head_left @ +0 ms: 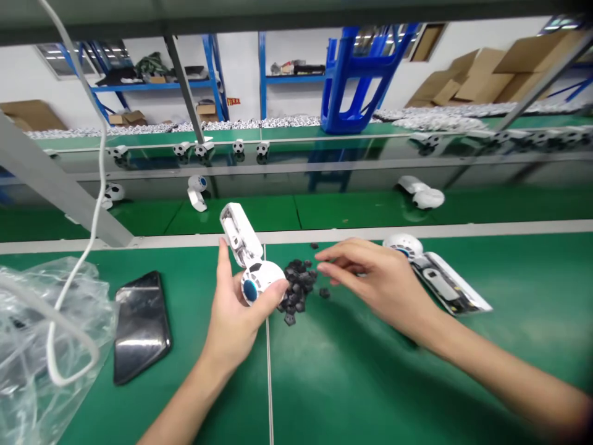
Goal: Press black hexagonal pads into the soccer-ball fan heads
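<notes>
Right now your left hand [236, 318], at the centre of the frame, holds a white ball-headed device [252, 250], thumb across the ball and fingers behind it. Its ball has black patches and a blue disc facing the lower left, while its open-backed body tilts toward the upper left.

Just right of that ball, a loose pile of small black pieces [296, 287] lies on the green table [370, 383]. Your right hand [370, 266] is at the pile's right edge, thumb and forefinger brought narrowly together; you cannot tell from this view whether a piece sits between them. Behind that hand, right of centre, lies a second white device [438, 278], its ball toward the upper left and its long opened body stretching to the lower right.

At left you have a glossy black slab [141, 327], beside a clear plastic bag [23, 352] in the lower left corner. A white cable [102, 154] hangs down over the bag.
</notes>
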The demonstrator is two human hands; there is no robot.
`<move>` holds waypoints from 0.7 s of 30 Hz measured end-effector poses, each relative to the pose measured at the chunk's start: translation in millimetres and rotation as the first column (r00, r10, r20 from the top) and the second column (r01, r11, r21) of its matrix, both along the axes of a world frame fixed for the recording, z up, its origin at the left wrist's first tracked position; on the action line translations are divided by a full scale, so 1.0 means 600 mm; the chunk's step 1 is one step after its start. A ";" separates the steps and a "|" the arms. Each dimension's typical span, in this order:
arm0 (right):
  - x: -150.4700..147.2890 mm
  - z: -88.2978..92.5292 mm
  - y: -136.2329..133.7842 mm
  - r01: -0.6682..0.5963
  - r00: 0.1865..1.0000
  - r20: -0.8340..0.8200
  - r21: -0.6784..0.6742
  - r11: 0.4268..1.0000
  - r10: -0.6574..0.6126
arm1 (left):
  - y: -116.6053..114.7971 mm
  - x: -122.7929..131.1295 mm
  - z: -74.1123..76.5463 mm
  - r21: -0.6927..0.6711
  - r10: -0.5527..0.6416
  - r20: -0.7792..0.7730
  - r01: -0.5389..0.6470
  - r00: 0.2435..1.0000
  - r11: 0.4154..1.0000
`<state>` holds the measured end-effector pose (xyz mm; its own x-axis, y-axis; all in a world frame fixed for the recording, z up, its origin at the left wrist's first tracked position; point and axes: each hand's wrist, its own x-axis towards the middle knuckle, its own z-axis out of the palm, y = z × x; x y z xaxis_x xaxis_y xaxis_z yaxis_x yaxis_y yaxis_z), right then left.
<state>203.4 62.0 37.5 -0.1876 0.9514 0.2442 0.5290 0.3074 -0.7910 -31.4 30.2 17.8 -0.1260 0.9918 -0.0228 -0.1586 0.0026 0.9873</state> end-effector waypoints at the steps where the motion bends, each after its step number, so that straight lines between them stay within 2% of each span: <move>1: -0.003 -0.003 -0.014 0.018 0.998 -0.062 -0.021 1.000 -0.019 | -0.001 0.000 0.003 0.004 0.000 0.018 0.000 1.000 1.000; 4: -0.008 -0.012 -0.038 0.003 0.976 -0.212 -0.176 0.984 -0.041 | -0.007 0.002 0.008 0.054 -0.076 0.069 0.072 0.995 0.996; 8: -0.009 -0.029 -0.041 -0.039 0.917 -0.381 -0.379 0.925 -0.118 | -0.018 0.013 -0.002 0.021 -0.287 0.016 0.286 0.958 0.958; 11: -0.013 -0.043 -0.034 -0.019 0.856 -0.479 -0.408 0.913 -0.196 | -0.027 0.034 -0.016 0.030 -0.271 -0.123 0.276 0.955 0.961; 14: -0.030 -0.043 -0.036 0.040 0.780 -0.570 -0.366 0.930 -0.259 | -0.040 0.059 -0.024 0.021 -0.207 -0.298 0.223 0.932 0.975; 17: -0.057 -0.032 -0.057 0.170 0.731 -0.614 -0.259 0.951 -0.298 | -0.054 0.074 -0.029 0.042 -0.189 -0.404 0.224 0.895 0.974; 19: -0.075 -0.027 -0.076 0.232 0.752 -0.606 -0.126 0.965 -0.260 | -0.061 0.075 -0.034 0.078 -0.173 -0.406 0.223 0.897 0.972; 21: -0.085 -0.028 -0.091 0.200 0.818 -0.557 0.041 0.979 -0.144 | -0.064 0.069 -0.039 0.104 -0.177 -0.376 0.231 0.909 0.967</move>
<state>152.1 7.2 20.8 0.1687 0.9230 0.3459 0.0677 0.3393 -0.9382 10.1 -8.1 -5.6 0.1070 0.9858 0.1293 0.1978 -0.1485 0.9689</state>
